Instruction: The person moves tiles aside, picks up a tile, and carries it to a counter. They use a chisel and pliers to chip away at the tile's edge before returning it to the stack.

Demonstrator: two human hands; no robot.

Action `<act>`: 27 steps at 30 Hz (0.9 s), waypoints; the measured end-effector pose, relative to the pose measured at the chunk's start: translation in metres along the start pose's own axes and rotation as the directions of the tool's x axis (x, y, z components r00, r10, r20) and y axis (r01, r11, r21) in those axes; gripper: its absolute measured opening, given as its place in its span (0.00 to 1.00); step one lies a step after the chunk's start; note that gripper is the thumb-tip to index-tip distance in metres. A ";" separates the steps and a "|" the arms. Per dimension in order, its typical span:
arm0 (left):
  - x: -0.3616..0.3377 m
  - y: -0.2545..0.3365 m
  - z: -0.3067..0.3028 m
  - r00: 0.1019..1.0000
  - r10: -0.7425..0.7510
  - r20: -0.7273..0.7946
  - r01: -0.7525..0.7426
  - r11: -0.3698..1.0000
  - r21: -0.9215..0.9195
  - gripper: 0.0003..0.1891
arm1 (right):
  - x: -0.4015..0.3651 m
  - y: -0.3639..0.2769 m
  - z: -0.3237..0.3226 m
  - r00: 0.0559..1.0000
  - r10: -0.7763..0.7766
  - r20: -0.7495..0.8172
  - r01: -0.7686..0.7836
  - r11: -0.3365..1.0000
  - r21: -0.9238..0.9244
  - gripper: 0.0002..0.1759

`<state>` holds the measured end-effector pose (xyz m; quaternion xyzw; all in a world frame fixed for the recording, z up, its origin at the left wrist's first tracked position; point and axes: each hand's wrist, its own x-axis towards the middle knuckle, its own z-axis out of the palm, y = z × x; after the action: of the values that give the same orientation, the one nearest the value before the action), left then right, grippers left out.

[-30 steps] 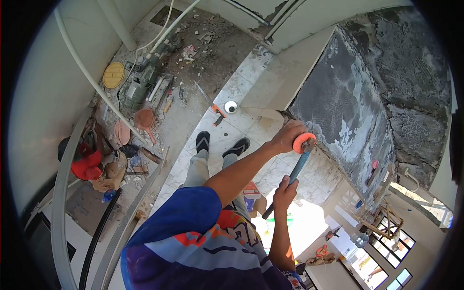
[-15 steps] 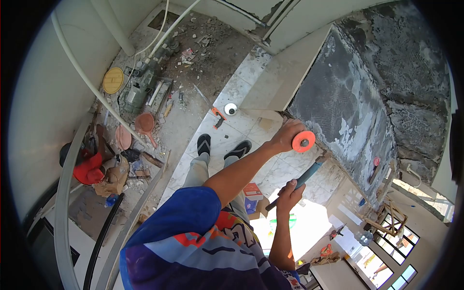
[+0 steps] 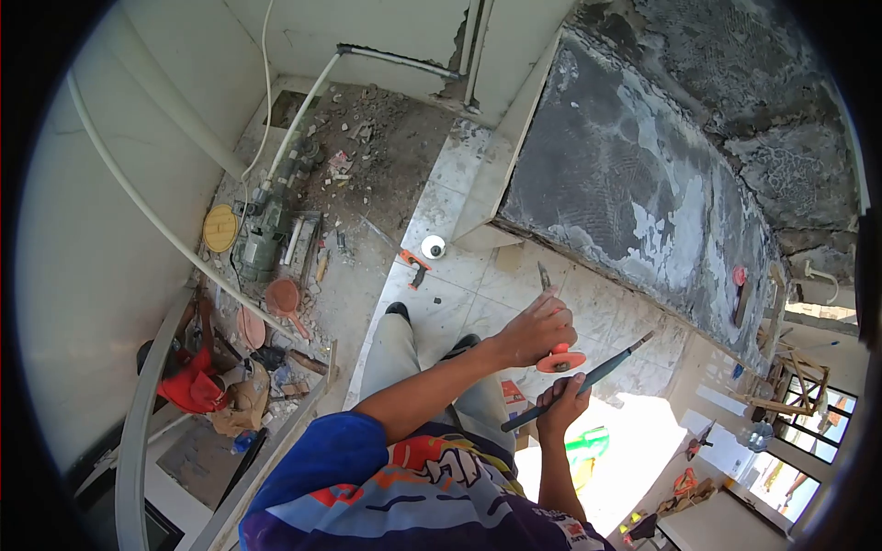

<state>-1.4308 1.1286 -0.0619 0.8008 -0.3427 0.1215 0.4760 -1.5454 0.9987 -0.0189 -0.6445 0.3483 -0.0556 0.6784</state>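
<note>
My left hand [image 3: 535,332] is wrapped round a chisel with an orange round hand guard [image 3: 561,361]. Its metal tip [image 3: 544,275] sticks out beyond my knuckles, pointing away from me. Just below and to the right, my right hand [image 3: 562,401] grips a long blue-grey-handled tool [image 3: 602,370]. That tool slants up to the right and ends in a narrow brownish metal part. In this view the guard overlaps the area right beside the right hand's fingers. Past both hands stands a slab-like surface [image 3: 616,174] with patchy grey mortar.
A person in red [image 3: 191,390] crouches at the left, behind a metal railing [image 3: 138,413]. An orange-handled saw [image 3: 415,266] and a white round object [image 3: 434,247] lie on the tiles. A green pump [image 3: 262,243], a dipper [image 3: 285,298] and rubble [image 3: 367,138] are farther left.
The chisel has turned: its guard faced me before, and now its tip points away. My left hand has come down closer to the right hand. The view has shifted.
</note>
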 end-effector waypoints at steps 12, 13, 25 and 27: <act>-0.034 -0.107 0.110 0.921 0.096 0.377 -0.134 0.988 0.075 0.28 | 0.158 0.228 -0.025 0.901 -0.433 0.007 0.422 0.882 0.207 0.35; -0.039 -0.120 0.120 0.908 0.111 0.404 -0.157 0.984 0.084 0.28 | 0.161 0.220 -0.012 0.893 -0.449 0.001 0.436 0.869 0.235 0.38; -0.112 -0.196 0.197 0.867 0.253 0.430 -0.369 0.905 0.211 0.24 | 0.211 0.333 -0.005 0.869 -0.495 -0.005 0.439 0.765 0.471 0.24; -0.102 -0.187 0.188 0.868 0.307 0.391 -0.436 0.848 0.301 0.20 | 0.201 0.318 -0.006 0.860 -0.511 0.019 0.444 0.765 0.467 0.23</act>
<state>-1.4061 1.0718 -0.3393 0.8033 -0.5373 0.1414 0.2147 -1.5160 0.9400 -0.3896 -0.5407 0.1001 -0.2582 0.7943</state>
